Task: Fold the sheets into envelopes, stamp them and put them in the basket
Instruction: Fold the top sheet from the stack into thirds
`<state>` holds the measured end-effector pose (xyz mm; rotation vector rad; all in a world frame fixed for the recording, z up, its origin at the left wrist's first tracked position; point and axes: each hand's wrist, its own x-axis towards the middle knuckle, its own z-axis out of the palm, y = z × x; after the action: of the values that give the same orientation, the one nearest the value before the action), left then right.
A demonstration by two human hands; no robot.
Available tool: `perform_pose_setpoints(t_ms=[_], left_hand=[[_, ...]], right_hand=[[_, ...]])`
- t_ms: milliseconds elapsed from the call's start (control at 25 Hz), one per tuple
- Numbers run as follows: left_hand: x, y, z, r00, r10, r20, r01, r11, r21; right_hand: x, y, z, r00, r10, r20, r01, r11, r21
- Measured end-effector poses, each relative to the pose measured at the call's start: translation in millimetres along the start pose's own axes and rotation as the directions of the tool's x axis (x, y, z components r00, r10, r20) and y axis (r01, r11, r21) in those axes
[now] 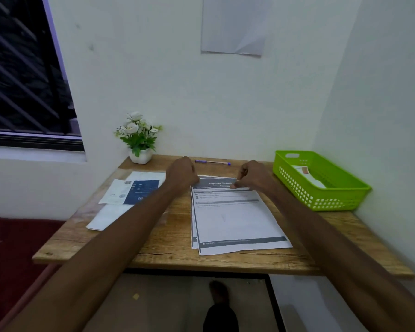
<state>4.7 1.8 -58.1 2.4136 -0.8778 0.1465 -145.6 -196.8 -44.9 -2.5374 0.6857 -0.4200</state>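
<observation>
Nearest the viewer, a person's two bare forearms reach forward and slightly inward over a wooden bench [153, 245] set into a white-walled corner. Under the bench's front edge a foot in a dark shoe [219, 305] stands on the pale floor.

In the middle of the bench lies a small stack of white printed sheets with grey header bars [235, 219]. Their long axis runs from the near edge toward the wall, leaning a little to the right at the near end, with the headed top at the far end.

The left hand [181, 174] rests at the far left corner of the stack, knuckles up and fingers curled under; whether its grip has closed on the paper cannot be told. The right hand [250, 174] sits at the far right of the stack, its curled fingers and thumb pinching the top edge of the uppermost sheet.

To the left of the stack lie white papers with a dark blue printed card [141, 191] on top. At the right end of the bench sits a bright green perforated plastic basket [340, 188], angled toward the corner, with white folded paper inside.

Farther back, by the wall, a purple pen [212, 162] lies crosswise, and a white pot of artificial white flowers [139, 140] stands at the far left corner. A pale sheet [232, 25] hangs on the wall above, and a dark window [22, 75] is at the left.
</observation>
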Motion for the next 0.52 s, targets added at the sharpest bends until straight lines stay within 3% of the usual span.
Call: perform_pose_setpoints(t_ms=[400, 520], left_hand=[[5, -11, 14, 0.993, -0.021, 0.115, 0.038, 0.988, -0.147], [6, -14, 16, 0.985, 0.002, 0.173, 0.009, 0.998, -0.062]], right_hand=[[8, 32, 25, 1.000, 0.007, -0.025, -0.001, 0.971, 0.239], [9, 38, 30, 0.997, 0.038, -0.070, -0.017, 0.959, 0.282]])
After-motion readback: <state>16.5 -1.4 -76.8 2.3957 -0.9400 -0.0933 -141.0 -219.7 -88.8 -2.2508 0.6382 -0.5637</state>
